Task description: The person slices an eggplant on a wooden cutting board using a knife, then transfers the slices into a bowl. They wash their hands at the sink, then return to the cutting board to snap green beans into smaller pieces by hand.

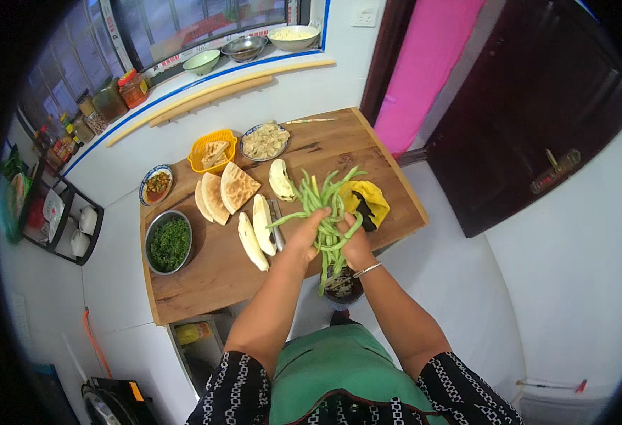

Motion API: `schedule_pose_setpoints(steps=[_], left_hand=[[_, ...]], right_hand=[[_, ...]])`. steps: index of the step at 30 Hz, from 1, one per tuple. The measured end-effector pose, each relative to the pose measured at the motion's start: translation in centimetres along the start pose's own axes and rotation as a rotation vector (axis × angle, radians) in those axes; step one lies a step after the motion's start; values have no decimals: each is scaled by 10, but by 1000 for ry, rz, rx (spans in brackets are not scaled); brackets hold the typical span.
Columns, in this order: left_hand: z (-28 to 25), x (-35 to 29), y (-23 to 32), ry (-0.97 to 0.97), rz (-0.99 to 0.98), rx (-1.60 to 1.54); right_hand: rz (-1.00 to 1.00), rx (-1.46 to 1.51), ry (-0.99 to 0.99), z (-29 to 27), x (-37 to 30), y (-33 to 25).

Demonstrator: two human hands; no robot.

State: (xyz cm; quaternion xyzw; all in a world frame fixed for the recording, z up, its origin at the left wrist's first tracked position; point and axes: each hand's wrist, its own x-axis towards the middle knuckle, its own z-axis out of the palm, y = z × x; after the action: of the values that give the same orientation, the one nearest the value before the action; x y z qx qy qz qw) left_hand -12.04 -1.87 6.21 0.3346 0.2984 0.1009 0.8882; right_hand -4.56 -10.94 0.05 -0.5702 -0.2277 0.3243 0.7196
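Note:
A loose bunch of long green beans is held over the front edge of the wooden table, ends sticking out above and below. My left hand is closed on its left side and my right hand, with a bracelet at the wrist, on its right. To the left of the beans lie a knife, partly hidden by my left hand, and long pale peeled vegetable pieces. Another pale piece rests farther back. Right of the beans sits a crumpled yellow thing with something black in it.
On the table stand a metal bowl of chopped greens, flatbread wedges, a yellow basket, a plate of pale food and a small dish. Below the beans, a dark container holds scraps.

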Motion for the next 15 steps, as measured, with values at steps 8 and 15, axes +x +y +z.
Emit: schedule_pose_setpoints(steps=[8, 15], left_hand=[[-43, 114, 6, 509, -101, 1249], [-123, 78, 10, 500, 15, 399]], right_hand=[[-187, -890, 302, -43, 83, 52], [-286, -763, -116, 42, 71, 27]])
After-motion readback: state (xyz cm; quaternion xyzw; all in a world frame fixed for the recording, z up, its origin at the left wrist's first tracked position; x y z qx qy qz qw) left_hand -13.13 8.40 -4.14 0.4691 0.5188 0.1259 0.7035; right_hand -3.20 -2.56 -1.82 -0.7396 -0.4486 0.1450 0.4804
